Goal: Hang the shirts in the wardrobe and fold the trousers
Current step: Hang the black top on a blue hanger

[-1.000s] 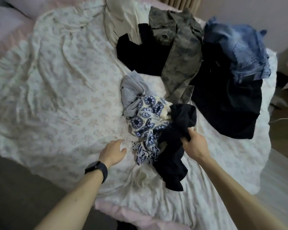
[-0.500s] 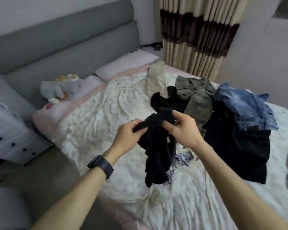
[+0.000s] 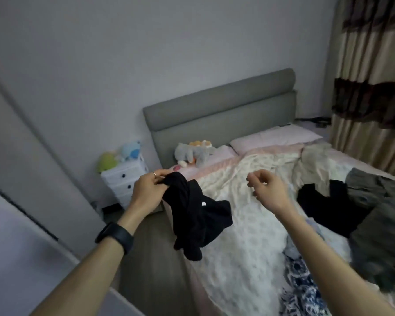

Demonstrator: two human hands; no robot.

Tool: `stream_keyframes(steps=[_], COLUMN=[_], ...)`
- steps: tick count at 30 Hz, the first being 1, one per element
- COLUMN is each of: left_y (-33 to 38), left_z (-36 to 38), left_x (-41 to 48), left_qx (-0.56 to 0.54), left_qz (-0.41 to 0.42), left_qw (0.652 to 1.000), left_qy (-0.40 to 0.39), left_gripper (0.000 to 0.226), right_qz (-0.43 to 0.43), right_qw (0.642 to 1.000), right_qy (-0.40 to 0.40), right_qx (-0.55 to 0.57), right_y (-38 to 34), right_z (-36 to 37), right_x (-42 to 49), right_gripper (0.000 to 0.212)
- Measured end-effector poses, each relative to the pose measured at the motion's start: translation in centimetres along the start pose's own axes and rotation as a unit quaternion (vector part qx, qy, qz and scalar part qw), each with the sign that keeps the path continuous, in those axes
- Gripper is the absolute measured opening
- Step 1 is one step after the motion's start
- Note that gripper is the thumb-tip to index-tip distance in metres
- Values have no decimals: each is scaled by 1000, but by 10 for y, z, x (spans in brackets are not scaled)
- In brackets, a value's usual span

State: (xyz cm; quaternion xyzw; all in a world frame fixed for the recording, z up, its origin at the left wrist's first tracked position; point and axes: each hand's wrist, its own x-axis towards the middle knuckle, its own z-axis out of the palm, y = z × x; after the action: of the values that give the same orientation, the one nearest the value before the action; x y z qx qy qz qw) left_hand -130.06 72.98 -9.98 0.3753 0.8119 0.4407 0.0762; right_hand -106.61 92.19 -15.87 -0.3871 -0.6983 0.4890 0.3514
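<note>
My left hand [image 3: 147, 192] grips a bunched black garment [image 3: 197, 216] by one edge, and it hangs over the near left corner of the bed [image 3: 244, 236]. To its right my right hand [image 3: 268, 190] floats above the sheet with loosely curled fingers and holds nothing. On the bed's right side lie another black garment [image 3: 328, 206], a grey-green garment [image 3: 381, 226] and a beige one [image 3: 315, 160]. A blue-and-white patterned cloth [image 3: 303, 290] sits at the bottom right.
A pale sliding panel [image 3: 25, 179] stands at the left. A white drawer unit [image 3: 126, 179] with soft toys stands beside the grey headboard [image 3: 219, 110]. A plush toy [image 3: 192, 153] and a pink pillow [image 3: 274, 137] lie at the bed's head. Striped curtains [image 3: 372, 87] hang at right.
My right hand has let go of the black garment and moved right. The left hand alone now carries it to the left, and my view has swung up and left.
</note>
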Motion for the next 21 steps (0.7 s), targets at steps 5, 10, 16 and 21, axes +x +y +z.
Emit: stream_keyframes(steps=[5, 10, 16, 21], left_y=[-19, -49, -117, -177], left_z=[-59, -129, -212, -283], left_x=[-23, -66, -142, -228], left_qx=[51, 53, 5, 5], left_qz=[16, 4, -43, -170], left_qw=[997, 997, 999, 985], left_qy=[-53, -51, 2, -31], left_gripper=[54, 45, 50, 56], right_qz=[-17, -181, -312, -288], right_qw=[977, 917, 879, 875], right_qy=[-209, -354, -354, -382], right_qx=[-27, -39, -67, -70], right_y=[-3, -25, -76, -110], right_z=[96, 188, 276, 326], right_x=[-39, -76, -143, -194], right_gripper=[19, 62, 14, 19])
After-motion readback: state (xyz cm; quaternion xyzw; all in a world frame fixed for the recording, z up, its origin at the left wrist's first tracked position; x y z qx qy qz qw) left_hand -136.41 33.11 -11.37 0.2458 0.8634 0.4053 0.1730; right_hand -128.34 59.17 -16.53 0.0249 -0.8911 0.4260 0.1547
